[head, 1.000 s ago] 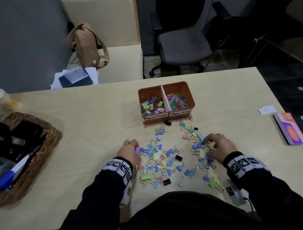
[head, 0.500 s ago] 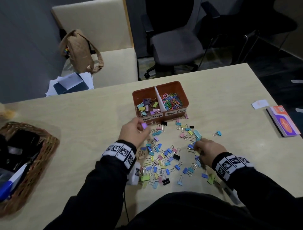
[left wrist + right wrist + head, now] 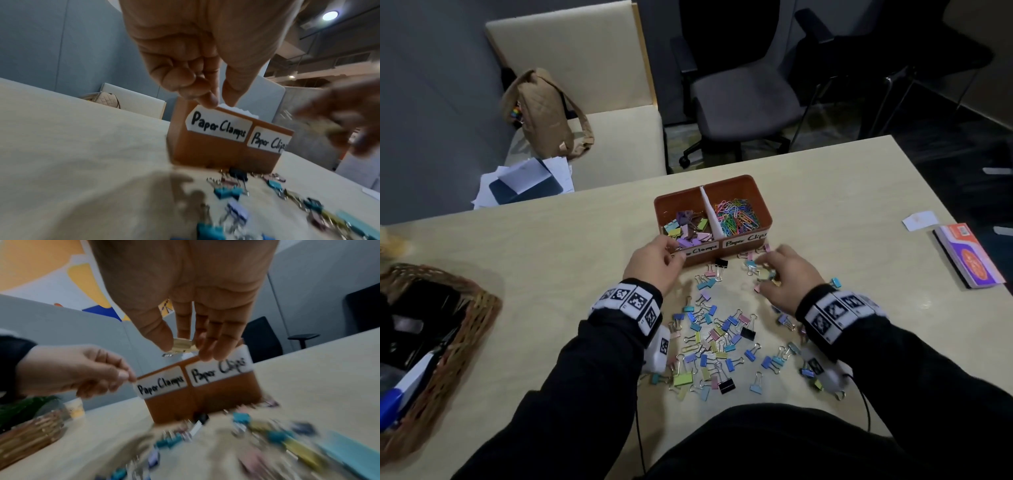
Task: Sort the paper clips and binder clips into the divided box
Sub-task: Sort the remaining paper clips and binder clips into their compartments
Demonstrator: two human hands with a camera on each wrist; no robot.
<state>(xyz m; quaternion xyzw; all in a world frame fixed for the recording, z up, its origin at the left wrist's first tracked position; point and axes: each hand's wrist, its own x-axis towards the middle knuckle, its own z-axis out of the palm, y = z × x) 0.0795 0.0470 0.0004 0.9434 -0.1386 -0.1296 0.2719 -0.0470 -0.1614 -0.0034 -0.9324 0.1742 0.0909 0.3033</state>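
The orange divided box (image 3: 766, 209) (image 3: 205, 151) (image 3: 205, 399) stands mid-table. Binder clips (image 3: 686, 226) fill its left half, labelled "Paper Clamps". Coloured paper clips (image 3: 736, 217) fill the right half. Several loose binder clips (image 3: 715, 339) lie scattered in front of the box. My left hand (image 3: 674, 255) (image 3: 221, 101) hovers at the box's front-left rim with curled fingers; the left wrist view shows nothing between thumb and forefinger. My right hand (image 3: 767, 270) (image 3: 185, 348) is just in front of the right half and pinches a yellow binder clip (image 3: 183, 344) above the table.
A wicker basket (image 3: 465, 325) with pens sits at the table's left edge. A red-and-purple packet (image 3: 969, 255) and a white paper slip (image 3: 919, 219) lie at the right. Beyond the far edge are a cream chair with a tan bag (image 3: 544, 113) and an office chair (image 3: 743, 99).
My left hand carried a purple clip from the pile to the box's left half; the clip no longer shows in its fingers. My right hand moved forward off the pile with the yellow clip.
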